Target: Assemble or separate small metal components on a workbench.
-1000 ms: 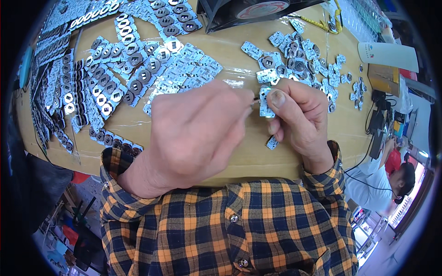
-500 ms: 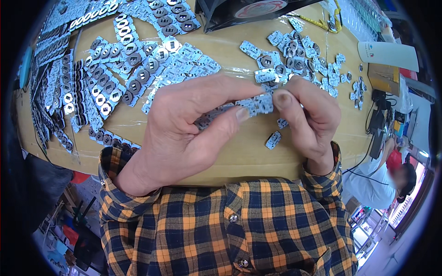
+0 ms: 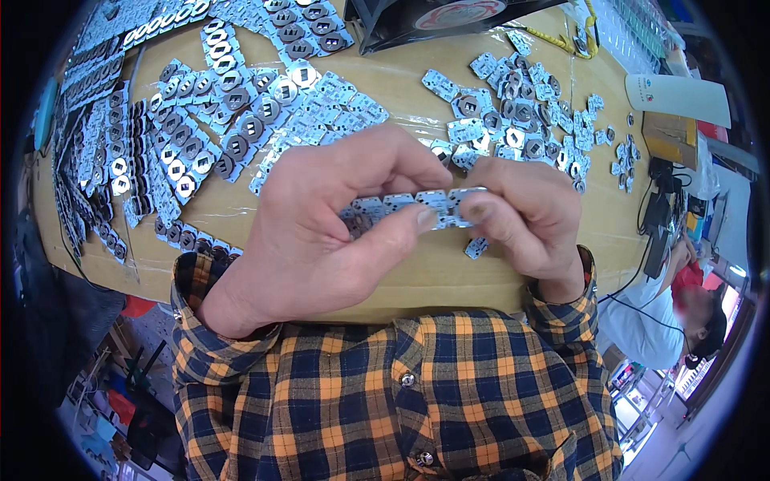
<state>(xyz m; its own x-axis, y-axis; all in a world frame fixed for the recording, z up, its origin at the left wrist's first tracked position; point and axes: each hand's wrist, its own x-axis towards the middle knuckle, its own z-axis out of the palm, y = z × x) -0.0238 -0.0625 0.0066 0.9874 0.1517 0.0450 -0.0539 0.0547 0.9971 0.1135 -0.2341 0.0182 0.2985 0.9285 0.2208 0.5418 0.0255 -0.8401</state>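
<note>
A strip of small joined circuit boards (image 3: 391, 207) stretches between my two hands above the table. My left hand (image 3: 321, 232) is closed on its longer part, thumb on the near face and fingers behind. At the strip's right end, my right hand (image 3: 525, 220) pinches the last board between thumb and bent fingers. Just below the right thumb lies a single small board (image 3: 476, 248) on the table. Beyond the right hand spreads a loose pile of separate boards (image 3: 521, 108), some with round metal parts facing up.
Several unsplit board strips (image 3: 184, 152) cover the left of the brown table (image 3: 401, 280). A black box (image 3: 449, 20) stands at the back. A white cup-like thing (image 3: 678, 98) and black cables (image 3: 659, 192) lie at the right edge, where another person (image 3: 654, 321) is visible.
The strip has turned more level between my hands, and my right hand has moved slightly left and down onto its end. A board near the right hand now shows in the pile.
</note>
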